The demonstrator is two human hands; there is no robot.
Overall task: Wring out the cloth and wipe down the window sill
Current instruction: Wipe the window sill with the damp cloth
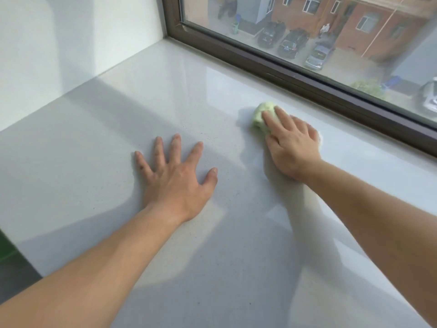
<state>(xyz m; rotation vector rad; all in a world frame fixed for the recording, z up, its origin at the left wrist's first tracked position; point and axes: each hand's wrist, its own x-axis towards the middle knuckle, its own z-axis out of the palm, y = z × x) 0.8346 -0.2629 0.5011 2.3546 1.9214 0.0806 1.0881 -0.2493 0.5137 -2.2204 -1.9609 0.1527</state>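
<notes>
On a glossy pale-grey window sill, a person leans in with both bare forearms stretched out toward the glass. Seen from the head camera, the left hand lies palm down on the stone. Its fingers are straight and spread wide, the thumb angles out to the right, and it holds nothing. The right hand is farther out, close to the window, and presses flat on a small light-green cloth. Its fingers lie straight and together on top of the fabric rather than curled round it. The cloth is bunched into a wad that shows beyond the fingertips, lying on the sill near the dark brown window frame but apart from it. A pale scrap shows at the outer edge of the right hand; whether it belongs to the cloth cannot be told. The two hands are well apart, the left nearer the person. The sill's polished surface mirrors the right forearm. A white wall closes the sill on the left. Through the pane, far below, parked cars stand in a yard beside a red-brick building.
</notes>
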